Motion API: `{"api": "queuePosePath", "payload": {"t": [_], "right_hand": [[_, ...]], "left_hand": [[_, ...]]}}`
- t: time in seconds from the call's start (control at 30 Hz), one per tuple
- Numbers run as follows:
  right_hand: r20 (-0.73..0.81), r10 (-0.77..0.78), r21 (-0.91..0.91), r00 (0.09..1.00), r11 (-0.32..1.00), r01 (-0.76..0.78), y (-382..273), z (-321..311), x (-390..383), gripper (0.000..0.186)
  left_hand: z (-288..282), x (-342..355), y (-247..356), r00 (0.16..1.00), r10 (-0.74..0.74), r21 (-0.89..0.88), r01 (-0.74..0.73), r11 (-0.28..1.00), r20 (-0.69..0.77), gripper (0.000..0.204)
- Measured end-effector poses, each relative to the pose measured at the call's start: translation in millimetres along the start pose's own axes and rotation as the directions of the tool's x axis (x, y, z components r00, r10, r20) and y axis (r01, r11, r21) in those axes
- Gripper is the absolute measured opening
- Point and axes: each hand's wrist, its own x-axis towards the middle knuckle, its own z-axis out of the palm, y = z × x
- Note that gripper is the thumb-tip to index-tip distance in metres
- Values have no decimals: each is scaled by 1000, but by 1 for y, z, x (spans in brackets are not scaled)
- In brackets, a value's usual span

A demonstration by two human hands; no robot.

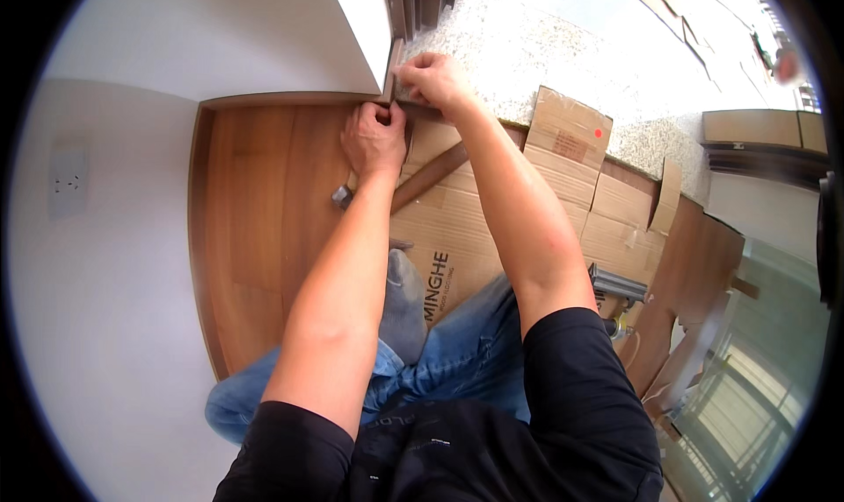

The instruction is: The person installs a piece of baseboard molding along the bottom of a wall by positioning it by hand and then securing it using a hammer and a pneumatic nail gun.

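At the outside corner of the white wall, a short brown skirting board piece (395,59) stands against the wall's end. My right hand (437,82) has its thumb and fingers pinched at this piece. Just below the corner, my left hand (376,139) is closed, with curled fingers and the thumb tip close to the foot of the trim. Whatever lies between its fingertips is hidden. A longer skirting board (290,100) runs left from the corner along the wall. Beneath my left forearm, a grey metal tool end (342,196) shows beside a brown strip (431,177).
Wood flooring (255,203) lies at left, cardboard (457,229) in the middle. A nail gun (618,284) rests by my right elbow. Beyond is a speckled stone floor (510,54) by a dark door frame (422,1). A glass panel (747,361) stands at right.
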Motion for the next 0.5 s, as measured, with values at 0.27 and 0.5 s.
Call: {"api": "queuePosePath", "payload": {"t": [0.27,0.5], "right_hand": [[8,-17,-96,1000,995,18,-7,-1,-4,35],[-90,-26,-34,996,999,23,-8,3,-5,44]], "left_hand": [[0,-1,5,1000,-14,-4,14,1000,-12,30],[1,1,4,1000,1,-5,-1,1000,-23,29]]}}
